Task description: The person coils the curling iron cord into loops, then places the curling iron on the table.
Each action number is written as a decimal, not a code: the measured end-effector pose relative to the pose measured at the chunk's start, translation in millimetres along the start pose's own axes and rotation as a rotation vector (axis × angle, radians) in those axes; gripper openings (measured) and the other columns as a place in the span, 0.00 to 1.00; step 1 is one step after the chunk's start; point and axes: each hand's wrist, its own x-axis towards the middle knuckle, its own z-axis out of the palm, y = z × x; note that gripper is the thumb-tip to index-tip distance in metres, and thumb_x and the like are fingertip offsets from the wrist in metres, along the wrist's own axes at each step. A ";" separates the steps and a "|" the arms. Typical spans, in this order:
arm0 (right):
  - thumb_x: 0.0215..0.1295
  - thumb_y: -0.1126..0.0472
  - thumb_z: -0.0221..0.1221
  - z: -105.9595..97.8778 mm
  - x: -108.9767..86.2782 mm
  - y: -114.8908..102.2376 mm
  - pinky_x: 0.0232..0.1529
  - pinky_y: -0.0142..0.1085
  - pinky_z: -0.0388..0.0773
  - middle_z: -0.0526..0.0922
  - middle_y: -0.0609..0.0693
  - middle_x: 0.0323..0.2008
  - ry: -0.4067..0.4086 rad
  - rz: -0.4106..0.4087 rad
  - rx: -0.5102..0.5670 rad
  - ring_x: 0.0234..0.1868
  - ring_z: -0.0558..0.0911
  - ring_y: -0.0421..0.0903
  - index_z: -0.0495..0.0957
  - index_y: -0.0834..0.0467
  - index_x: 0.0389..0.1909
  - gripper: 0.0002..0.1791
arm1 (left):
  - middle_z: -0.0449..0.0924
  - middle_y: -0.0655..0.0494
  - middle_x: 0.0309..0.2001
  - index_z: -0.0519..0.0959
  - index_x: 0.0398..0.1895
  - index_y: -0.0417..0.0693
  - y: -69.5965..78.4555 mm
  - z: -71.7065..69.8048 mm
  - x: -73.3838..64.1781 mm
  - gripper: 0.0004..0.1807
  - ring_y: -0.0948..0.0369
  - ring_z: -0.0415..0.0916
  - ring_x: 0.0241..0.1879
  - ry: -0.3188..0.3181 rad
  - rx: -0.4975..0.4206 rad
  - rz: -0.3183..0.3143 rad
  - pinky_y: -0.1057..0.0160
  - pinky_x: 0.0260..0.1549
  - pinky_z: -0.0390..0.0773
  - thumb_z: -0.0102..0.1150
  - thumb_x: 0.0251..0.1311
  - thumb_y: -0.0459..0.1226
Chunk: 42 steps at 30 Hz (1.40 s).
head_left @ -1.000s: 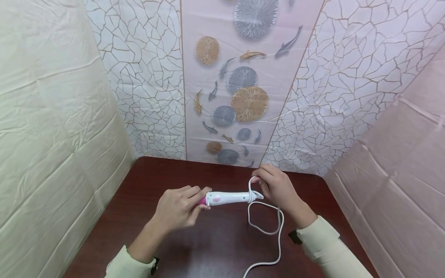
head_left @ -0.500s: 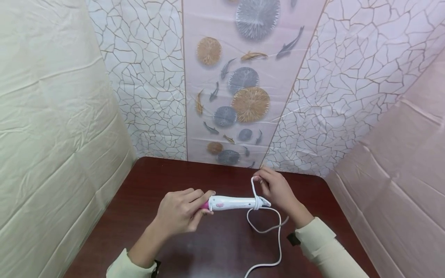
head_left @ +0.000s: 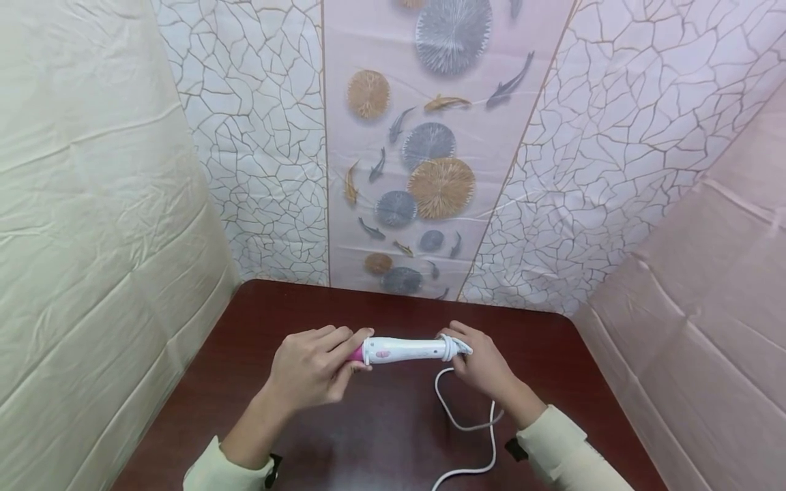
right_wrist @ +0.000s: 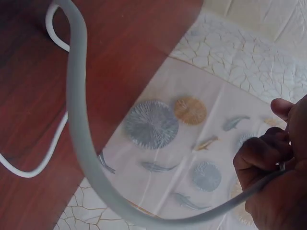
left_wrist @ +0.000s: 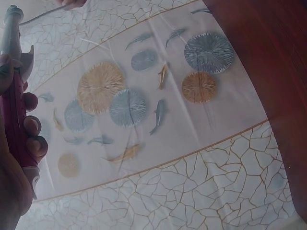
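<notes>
A white and pink hair styling iron [head_left: 402, 350] is held level above the table. My left hand [head_left: 310, 365] grips its pink part; in the left wrist view the fingers curl round that dark pink section [left_wrist: 15, 115]. The white handle points right, with turns of white cord [head_left: 448, 348] wound near its end. Just behind that end, my right hand [head_left: 485, 365] pinches the cord, its fingertips partly hidden by the handle. In the right wrist view, the cord [right_wrist: 79, 96] runs in a large curve into the curled fingers of the right hand [right_wrist: 268, 163].
The loose part of the cord [head_left: 493, 443] hangs in a loop below the right hand and runs to the front edge of view. A dark red-brown table [head_left: 368, 436] lies beneath. Patterned sheeting [head_left: 405, 225] covers the back, with pale cloth [head_left: 123, 273] at the sides.
The right hand has carried the cord from above the handle end down behind it, winding it round. The iron dipped slightly, then rose again; the left hand keeps its grip.
</notes>
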 end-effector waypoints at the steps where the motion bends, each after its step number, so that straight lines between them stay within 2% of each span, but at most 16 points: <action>1: 0.56 0.76 0.66 1.9 -1.7 -1.4 0.32 0.34 0.72 0.79 0.41 0.34 0.005 0.005 -0.002 0.28 0.72 0.37 0.87 0.51 0.43 0.19 | 0.86 0.62 0.36 0.90 0.58 0.49 -0.1 0.1 -0.2 0.21 0.63 0.79 0.27 -0.001 -0.002 -0.003 0.65 0.23 0.79 0.57 0.73 0.49; 4: 0.61 0.73 0.67 7.7 -7.2 -6.1 0.29 0.35 0.72 0.83 0.45 0.30 0.032 0.013 -0.052 0.26 0.71 0.37 0.87 0.56 0.40 0.11 | 0.86 0.61 0.36 0.90 0.57 0.49 -0.8 0.5 -0.1 0.21 0.63 0.79 0.27 0.000 -0.005 -0.016 0.64 0.23 0.80 0.58 0.73 0.50; 6: 0.62 0.71 0.70 11.1 -11.4 -9.4 0.25 0.36 0.71 0.84 0.47 0.26 0.059 -0.017 -0.108 0.23 0.70 0.38 0.89 0.56 0.38 0.08 | 0.86 0.61 0.36 0.89 0.57 0.49 -1.5 1.2 0.2 0.21 0.63 0.78 0.27 0.003 -0.003 -0.023 0.64 0.22 0.79 0.58 0.73 0.49; 9: 0.60 0.68 0.72 15.6 -17.2 -13.7 0.23 0.38 0.73 0.87 0.46 0.28 0.119 -0.129 -0.208 0.23 0.77 0.41 0.91 0.52 0.37 0.08 | 0.86 0.62 0.37 0.89 0.58 0.49 -2.8 2.0 1.1 0.21 0.63 0.78 0.27 0.003 -0.004 -0.038 0.65 0.22 0.79 0.58 0.75 0.50; 10: 0.60 0.69 0.71 16.2 -18.9 -15.6 0.21 0.37 0.72 0.87 0.44 0.28 0.135 -0.168 -0.221 0.23 0.78 0.42 0.90 0.50 0.37 0.10 | 0.86 0.62 0.37 0.89 0.58 0.50 -3.2 2.1 1.3 0.21 0.63 0.79 0.27 0.002 -0.004 -0.045 0.65 0.22 0.79 0.58 0.76 0.50; 13: 0.62 0.68 0.67 17.9 -22.2 -20.5 0.20 0.36 0.73 0.86 0.42 0.34 0.182 -0.286 -0.244 0.28 0.84 0.42 0.86 0.49 0.40 0.10 | 0.87 0.62 0.37 0.89 0.58 0.50 -4.4 2.4 1.3 0.21 0.63 0.80 0.27 -0.008 -0.004 -0.065 0.64 0.23 0.80 0.56 0.77 0.52; 16: 0.74 0.62 0.59 18.0 -24.9 -26.1 0.20 0.34 0.73 0.84 0.43 0.36 0.210 -0.373 -0.264 0.31 0.83 0.42 0.85 0.50 0.41 0.06 | 0.86 0.62 0.36 0.89 0.58 0.50 -5.8 2.4 0.2 0.21 0.63 0.81 0.28 -0.021 0.002 -0.080 0.64 0.23 0.81 0.57 0.76 0.52; 19: 0.87 0.55 0.49 16.9 -27.5 -31.8 0.20 0.34 0.74 0.82 0.44 0.36 0.227 -0.439 -0.298 0.31 0.81 0.42 0.84 0.51 0.39 0.17 | 0.86 0.62 0.35 0.89 0.58 0.51 -7.1 2.1 -1.2 0.21 0.63 0.80 0.27 -0.037 0.003 -0.098 0.64 0.22 0.80 0.62 0.70 0.50; 21: 0.91 0.52 0.45 15.1 -29.3 -35.1 0.19 0.33 0.73 0.80 0.44 0.34 0.232 -0.472 -0.307 0.30 0.78 0.42 0.83 0.52 0.36 0.23 | 0.85 0.62 0.35 0.89 0.58 0.52 -7.8 1.6 -1.8 0.21 0.64 0.79 0.27 -0.048 0.002 -0.112 0.63 0.21 0.79 0.66 0.66 0.49; 26: 0.90 0.54 0.47 7.6 -31.3 -41.1 0.18 0.29 0.67 0.73 0.43 0.28 0.262 -0.547 -0.268 0.25 0.70 0.40 0.79 0.52 0.33 0.21 | 0.85 0.62 0.34 0.88 0.57 0.53 -8.9 2.7 -3.8 0.22 0.64 0.78 0.26 -0.069 -0.007 -0.136 0.63 0.20 0.78 0.70 0.61 0.48; 28: 0.89 0.55 0.48 3.9 -31.5 -43.1 0.18 0.28 0.66 0.72 0.43 0.28 0.282 -0.577 -0.256 0.24 0.69 0.40 0.80 0.53 0.33 0.20 | 0.84 0.62 0.33 0.88 0.57 0.53 -9.2 4.4 -5.2 0.22 0.64 0.78 0.26 -0.072 -0.012 -0.141 0.64 0.20 0.78 0.71 0.60 0.47; 37: 0.87 0.58 0.49 -17.9 -25.8 -58.4 0.16 0.27 0.63 0.78 0.46 0.31 0.384 -0.700 -0.243 0.25 0.71 0.42 0.84 0.57 0.33 0.20 | 0.85 0.63 0.33 0.89 0.55 0.52 -8.7 9.7 -7.9 0.21 0.66 0.77 0.26 -0.093 -0.032 -0.148 0.66 0.17 0.75 0.74 0.59 0.47; 42: 0.84 0.63 0.50 -33.2 -17.0 -66.8 0.16 0.26 0.63 0.79 0.47 0.30 0.441 -0.728 -0.240 0.25 0.71 0.42 0.85 0.59 0.33 0.19 | 0.87 0.63 0.35 0.90 0.55 0.52 -8.0 9.2 -8.1 0.21 0.65 0.81 0.28 -0.105 -0.019 -0.145 0.65 0.19 0.77 0.74 0.59 0.47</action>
